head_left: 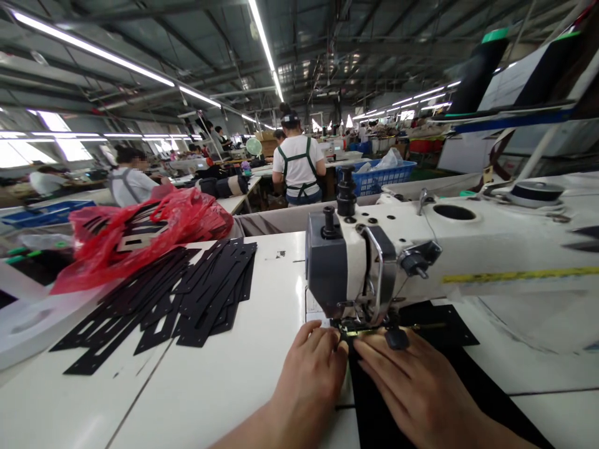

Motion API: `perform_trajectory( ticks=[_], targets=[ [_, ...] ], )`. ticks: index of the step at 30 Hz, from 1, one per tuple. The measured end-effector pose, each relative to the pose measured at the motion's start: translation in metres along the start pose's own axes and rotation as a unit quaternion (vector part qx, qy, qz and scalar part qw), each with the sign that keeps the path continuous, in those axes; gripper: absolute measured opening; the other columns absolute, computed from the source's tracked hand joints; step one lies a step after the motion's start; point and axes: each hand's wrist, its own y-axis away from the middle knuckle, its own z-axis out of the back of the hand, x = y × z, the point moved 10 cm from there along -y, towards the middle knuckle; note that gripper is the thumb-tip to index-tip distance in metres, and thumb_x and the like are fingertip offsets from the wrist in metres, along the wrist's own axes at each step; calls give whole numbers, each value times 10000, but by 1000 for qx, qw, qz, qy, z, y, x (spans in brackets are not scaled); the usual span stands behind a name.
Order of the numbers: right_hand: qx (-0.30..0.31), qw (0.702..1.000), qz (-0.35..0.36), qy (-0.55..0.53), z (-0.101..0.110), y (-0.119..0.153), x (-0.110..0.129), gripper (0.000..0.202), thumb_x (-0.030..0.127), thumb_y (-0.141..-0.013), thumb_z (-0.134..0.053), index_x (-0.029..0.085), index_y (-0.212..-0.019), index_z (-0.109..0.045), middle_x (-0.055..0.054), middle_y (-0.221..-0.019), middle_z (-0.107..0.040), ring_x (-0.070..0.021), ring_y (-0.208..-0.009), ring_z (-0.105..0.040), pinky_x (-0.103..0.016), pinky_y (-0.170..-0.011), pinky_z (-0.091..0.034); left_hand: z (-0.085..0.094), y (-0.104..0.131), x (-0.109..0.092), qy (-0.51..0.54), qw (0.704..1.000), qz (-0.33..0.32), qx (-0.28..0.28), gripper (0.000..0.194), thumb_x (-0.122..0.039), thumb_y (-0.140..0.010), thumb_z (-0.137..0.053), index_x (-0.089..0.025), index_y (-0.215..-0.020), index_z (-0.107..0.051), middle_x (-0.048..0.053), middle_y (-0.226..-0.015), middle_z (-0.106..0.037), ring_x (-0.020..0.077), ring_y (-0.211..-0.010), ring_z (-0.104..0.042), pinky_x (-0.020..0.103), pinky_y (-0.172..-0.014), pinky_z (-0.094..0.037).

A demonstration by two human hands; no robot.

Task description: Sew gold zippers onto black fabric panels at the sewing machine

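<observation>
Through the head camera I see both bare hands at the lower centre of the frame, just apart from each other, close under the needle area of a white industrial sewing machine with a dark grey end cover [468,240]. My left hand [311,371] has its fingers bent at the left edge of the work; I cannot tell whether they pinch anything. My right hand [414,377] lies flat, fingers stretched toward the needle, on a broad piece of matte black material [374,415] that runs from under the machine down to the bottom edge of the frame. Between the fingertips shows a short brass-coloured toothed strip [354,333], and a small black paddle [397,338] overlaps the right fingers from my view. Right of the needle, a flat black piece with small holes at its end [456,324] reaches past the hand; I cannot make out whether it joins the broad piece. On the glossy white tabletop [262,362], left of centre, lies a loose fan of flat black slotted strips [218,290], with a crumpled translucent red plastic bag [196,215] just behind them. A yellow measuring tape [519,275] runs along the machine at the right. Beyond, at upper centre, a co-worker in a white shirt with dark green straps [299,162] faces away, near a blue plastic basket [381,182].
</observation>
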Motion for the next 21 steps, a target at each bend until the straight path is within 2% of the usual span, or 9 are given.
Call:
perform_trajectory(
  ticks=[3, 7, 14, 21],
  targets=[
    [5, 1000, -17, 7, -7, -4, -9, 335, 83, -871, -333, 135, -993, -641, -100, -953, -697, -212, -886, -644, -358, -775, -530, 6, 0, -3, -27, 999, 0, -20, 273, -138, -923, -345, -89, -861, -607, 111, -874, -638, 224, -852, -595, 409, -807, -476],
    [16, 999, -32, -29, -15, -5, -12, 356, 42, -835, -330, 150, -942, -652, -93, -969, -699, -205, -864, -655, -353, -756, -543, 2, 1, -3, -43, 999, 9, 1, 306, -161, -939, -311, -81, -916, -606, 130, -948, -639, 225, -863, -600, 392, -775, -480],
    [3, 999, -29, -28, -15, -2, -12, 336, 64, -855, -343, 160, -957, -649, -81, -959, -701, -203, -891, -651, -367, -808, -534, 6, -1, -3, -35, 998, -4, -46, 293, -142, -933, -346, -92, -806, -605, 78, -821, -650, 177, -751, -597, 352, -786, -459],
    [19, 999, -22, -30, -18, -4, -13, 340, 84, -869, -332, 164, -976, -644, -94, -986, -691, -192, -916, -643, -354, -841, -527, 5, -5, -4, -46, 998, -6, -35, 283, -128, -925, -355, -98, -802, -607, 67, -760, -629, 170, -690, -577, 349, -723, -486]
  ],
)
